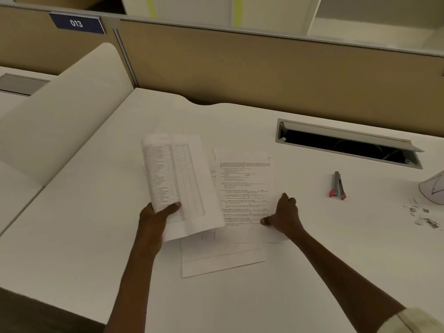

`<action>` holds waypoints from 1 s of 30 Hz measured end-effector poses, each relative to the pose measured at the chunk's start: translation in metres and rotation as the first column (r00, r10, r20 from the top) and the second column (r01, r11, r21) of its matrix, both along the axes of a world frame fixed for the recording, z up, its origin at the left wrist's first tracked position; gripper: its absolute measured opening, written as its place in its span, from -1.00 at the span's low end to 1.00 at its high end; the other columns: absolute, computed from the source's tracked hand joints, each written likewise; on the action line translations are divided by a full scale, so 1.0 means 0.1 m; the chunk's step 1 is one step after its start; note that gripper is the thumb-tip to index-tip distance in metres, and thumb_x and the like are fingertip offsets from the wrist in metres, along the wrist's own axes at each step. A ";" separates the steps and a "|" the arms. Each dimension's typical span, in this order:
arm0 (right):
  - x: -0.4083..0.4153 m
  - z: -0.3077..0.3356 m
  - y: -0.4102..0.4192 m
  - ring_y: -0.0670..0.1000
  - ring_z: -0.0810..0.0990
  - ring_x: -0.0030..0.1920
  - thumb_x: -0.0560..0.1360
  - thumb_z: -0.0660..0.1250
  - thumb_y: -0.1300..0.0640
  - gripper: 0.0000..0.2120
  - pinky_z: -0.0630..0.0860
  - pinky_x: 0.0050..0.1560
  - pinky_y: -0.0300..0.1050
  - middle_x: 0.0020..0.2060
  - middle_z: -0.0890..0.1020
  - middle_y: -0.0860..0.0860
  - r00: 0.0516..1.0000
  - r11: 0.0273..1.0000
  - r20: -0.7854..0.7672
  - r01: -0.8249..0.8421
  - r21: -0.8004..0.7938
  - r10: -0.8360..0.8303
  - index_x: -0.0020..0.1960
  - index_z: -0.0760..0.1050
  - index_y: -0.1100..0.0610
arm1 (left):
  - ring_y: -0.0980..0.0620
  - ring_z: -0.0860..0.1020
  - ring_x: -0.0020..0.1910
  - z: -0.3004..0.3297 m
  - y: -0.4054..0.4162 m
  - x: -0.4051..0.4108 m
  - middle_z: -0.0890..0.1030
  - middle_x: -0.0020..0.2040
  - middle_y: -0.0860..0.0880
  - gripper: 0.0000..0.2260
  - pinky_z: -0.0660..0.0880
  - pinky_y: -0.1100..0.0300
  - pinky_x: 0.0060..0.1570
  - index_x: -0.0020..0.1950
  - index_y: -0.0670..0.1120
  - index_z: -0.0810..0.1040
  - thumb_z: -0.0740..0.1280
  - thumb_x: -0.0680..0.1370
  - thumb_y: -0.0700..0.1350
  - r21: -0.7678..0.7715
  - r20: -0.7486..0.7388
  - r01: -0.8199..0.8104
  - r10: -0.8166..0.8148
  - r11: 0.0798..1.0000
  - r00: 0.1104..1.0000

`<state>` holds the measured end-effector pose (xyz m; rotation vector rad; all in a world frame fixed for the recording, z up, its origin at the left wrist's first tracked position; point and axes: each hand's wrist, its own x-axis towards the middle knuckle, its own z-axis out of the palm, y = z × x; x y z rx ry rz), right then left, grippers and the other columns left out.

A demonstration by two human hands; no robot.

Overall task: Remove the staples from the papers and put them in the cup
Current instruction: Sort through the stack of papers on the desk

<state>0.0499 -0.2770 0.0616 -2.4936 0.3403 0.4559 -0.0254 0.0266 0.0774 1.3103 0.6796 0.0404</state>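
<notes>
The stapled papers (177,179) are lifted off the tabletop (96,236) in the left hand (153,217), whose fingers (171,207) are curled round the bundle's near edge, thumb on top over the printed table. The bundle looks light and floppy: it bows where it is held, so it probably needs support close to the stapled corner, which cannot be made out here. Just right of those fingers lie loose sheets (245,188) flat on the tabletop, and the right hand (284,215) presses on their near right part with its fingers bent; whether it pinches the sheet or only pins it is unclear. Thin paper like this should slide easily and tear if pulled against a staple. Well beyond the right fingers, further right, lies a staple remover (337,185) with red tips, untouched. Past it, at the frame's right edge, sits the cup (434,188), tilted, with small scraps (425,216) scattered just in front of it.
</notes>
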 end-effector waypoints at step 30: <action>-0.18 -0.01 0.35 0.19 0.21 0.39 0.30 0.59 0.04 0.03 0.26 0.39 -0.01 0.39 0.22 0.18 0.958 0.961 0.067 -0.275 -0.038 0.277 0.50 0.02 0.31 | -0.21 0.25 0.41 -0.23 -0.89 -0.05 0.25 0.46 -0.19 -0.07 0.34 -0.13 0.29 0.53 -0.19 0.09 0.51 0.37 0.17 0.702 -0.539 0.483 -0.052 0.523 0.841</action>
